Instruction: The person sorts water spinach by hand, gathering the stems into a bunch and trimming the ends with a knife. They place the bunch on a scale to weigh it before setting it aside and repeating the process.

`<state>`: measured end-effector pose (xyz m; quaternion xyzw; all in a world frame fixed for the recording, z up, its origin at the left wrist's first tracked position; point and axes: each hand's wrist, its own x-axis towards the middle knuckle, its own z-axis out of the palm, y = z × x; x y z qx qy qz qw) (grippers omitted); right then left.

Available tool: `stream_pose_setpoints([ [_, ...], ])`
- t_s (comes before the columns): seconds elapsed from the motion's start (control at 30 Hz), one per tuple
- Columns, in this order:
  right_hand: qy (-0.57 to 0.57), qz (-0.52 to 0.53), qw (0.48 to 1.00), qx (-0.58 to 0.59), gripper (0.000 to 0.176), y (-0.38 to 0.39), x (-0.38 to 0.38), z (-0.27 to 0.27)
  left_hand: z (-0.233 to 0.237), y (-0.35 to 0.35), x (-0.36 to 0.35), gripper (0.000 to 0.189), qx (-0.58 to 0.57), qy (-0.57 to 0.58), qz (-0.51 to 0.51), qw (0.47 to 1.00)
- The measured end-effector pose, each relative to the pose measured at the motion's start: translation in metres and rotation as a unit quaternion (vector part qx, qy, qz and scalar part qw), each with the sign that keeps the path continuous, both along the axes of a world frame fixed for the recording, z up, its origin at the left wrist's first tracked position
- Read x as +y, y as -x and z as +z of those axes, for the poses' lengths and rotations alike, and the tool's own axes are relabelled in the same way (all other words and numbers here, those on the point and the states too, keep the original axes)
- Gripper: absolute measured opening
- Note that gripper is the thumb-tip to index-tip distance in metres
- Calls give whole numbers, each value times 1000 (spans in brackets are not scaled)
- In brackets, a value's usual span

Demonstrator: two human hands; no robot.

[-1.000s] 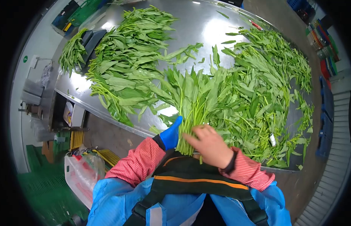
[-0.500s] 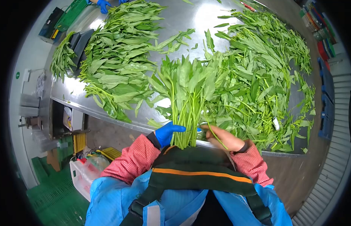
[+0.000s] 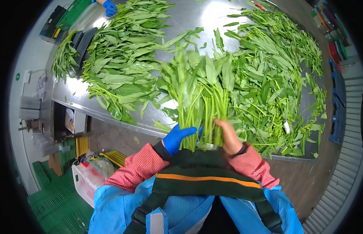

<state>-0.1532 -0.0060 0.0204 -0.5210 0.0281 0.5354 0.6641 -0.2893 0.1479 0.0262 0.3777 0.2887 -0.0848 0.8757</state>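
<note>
A bunch of leafy green stalks (image 3: 197, 97) stands upright just above the apron, stem ends down and leaves up. My left hand (image 3: 177, 139), in a blue glove, is closed round the left part of the stems. Bare and closed on the right part of the same bunch is my right hand (image 3: 228, 136); its fingertips are partly hidden by the stems. Between the two hands the stems part slightly. A loose heap of greens (image 3: 263, 85) lies just beyond my right hand, and a layered pile of greens (image 3: 123, 66) is at the left.
The metal table (image 3: 72, 93) has its near edge in front of me. A co-worker's blue-gloved hand (image 3: 109, 7) is at the far left. A small white object (image 3: 286, 126) lies in the right heap. Beside the table at lower left are a white basket (image 3: 82, 183) and green crates (image 3: 60, 206).
My right hand has moved left and closed round part of the bunch, whose stems have spread wider. At the top left, the co-worker's hand has shifted slightly.
</note>
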Motion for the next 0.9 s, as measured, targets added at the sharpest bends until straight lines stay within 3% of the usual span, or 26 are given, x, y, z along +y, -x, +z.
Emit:
stream_pose_setpoints([
  [0.13, -39, -80, 967, 238, 40, -1, -18, -15, -12, 8, -4, 50, 9, 344, 84, 935],
  [0.17, -30, -76, 968, 236, 38, 2, -19, -17, -12, 10, -7, 53, 13, 344, 94, 934],
  [0.3, 33, 67, 987, 140, 30, 5, -18, -14, -11, 12, -14, 55, 31, 95, -11, 995],
  [0.37, 58, 90, 994, 8, 25, 17, -6, -12, -27, 12, -17, 55, 21, -65, -90, 994],
  [0.4, 69, 101, 991, -59, 23, 20, -3, -11, -27, 14, -18, 53, 20, -38, -61, 997],
  [0.43, 63, 87, 993, -51, 20, 19, -3, -10, -25, 18, -18, 52, 20, -11, -33, 999],
  [0.57, -4, 36, 993, 113, 23, 6, -8, 1, 4, 21, -14, 49, 6, 179, 82, 980],
  [0.73, 40, 129, 991, -3, 18, 13, 6, -12, -9, 18, -15, 51, 55, 211, 39, 975],
  [0.9, 38, 110, 992, 46, 16, 3, -1, -12, -8, 29, -10, 51, 48, 273, 80, 958],
])
